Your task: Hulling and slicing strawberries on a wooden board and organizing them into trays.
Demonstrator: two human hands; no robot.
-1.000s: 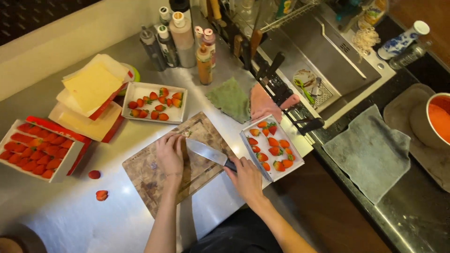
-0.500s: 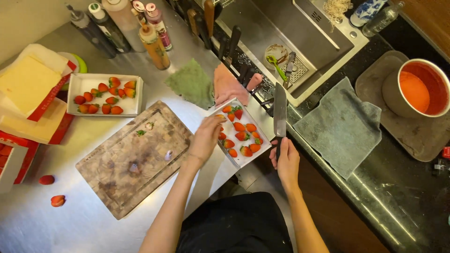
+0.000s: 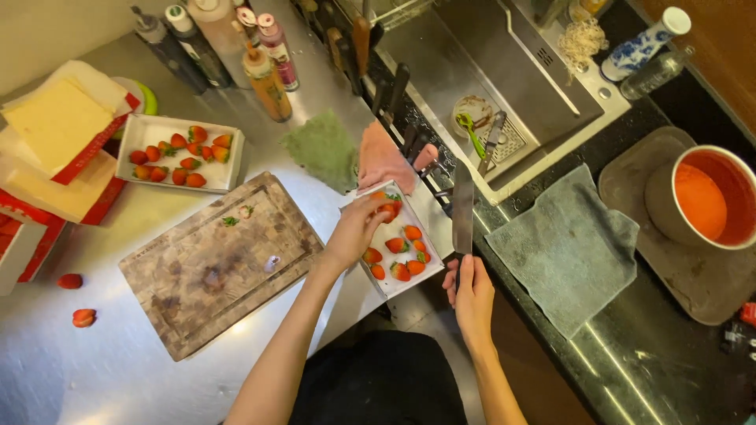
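Left grip on strawberry, knife alongside

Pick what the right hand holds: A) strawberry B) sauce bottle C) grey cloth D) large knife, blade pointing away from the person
D: the right hand grips the handle of a large knife, blade pointing away; the left hand picks a strawberry from the white tray.

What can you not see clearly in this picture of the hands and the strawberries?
- Head view: the left hand covers part of the strawberry it touches, so the grip is unclear.
- Head view: the right hand hides the knife handle.
- Head view: the red boxes are cut off by the left edge.
- Head view: the bottles are cut off at the top edge.
- Head view: small bits on the cutting board are too small to tell.
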